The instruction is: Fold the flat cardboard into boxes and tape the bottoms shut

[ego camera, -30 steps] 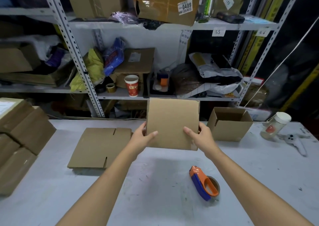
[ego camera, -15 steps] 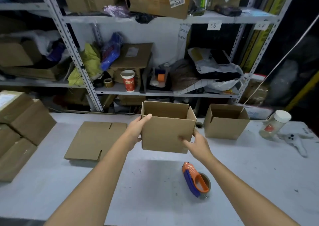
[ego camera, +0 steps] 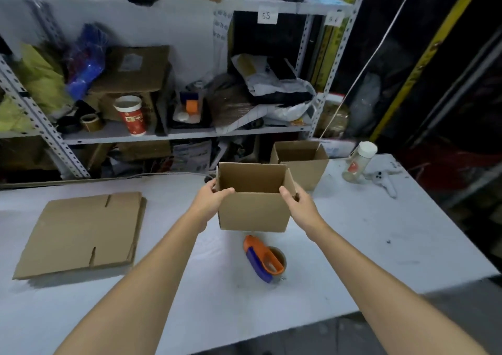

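I hold an upright, open-topped cardboard box (ego camera: 252,210) over the middle of the white table (ego camera: 366,235). My left hand (ego camera: 214,196) grips its left top corner, thumb over the near rim. My right hand (ego camera: 294,201) grips the right top corner the same way. An orange and blue tape dispenser (ego camera: 264,258) lies on the table just in front of the box. A stack of flat cardboard (ego camera: 81,232) lies to the left. A second open box (ego camera: 301,162) stands behind and to the right.
A clear jar with a white lid (ego camera: 358,162) and a white controller (ego camera: 385,182) sit at the far right of the table. Metal shelving (ego camera: 176,134) full of parcels, a red paper cup (ego camera: 131,114) and tape rolls runs behind the table.
The box was turned from bottom-facing-me to upright with its open top up, then carried slightly away and right. My hands shifted to the top corners. The view swung to the right.
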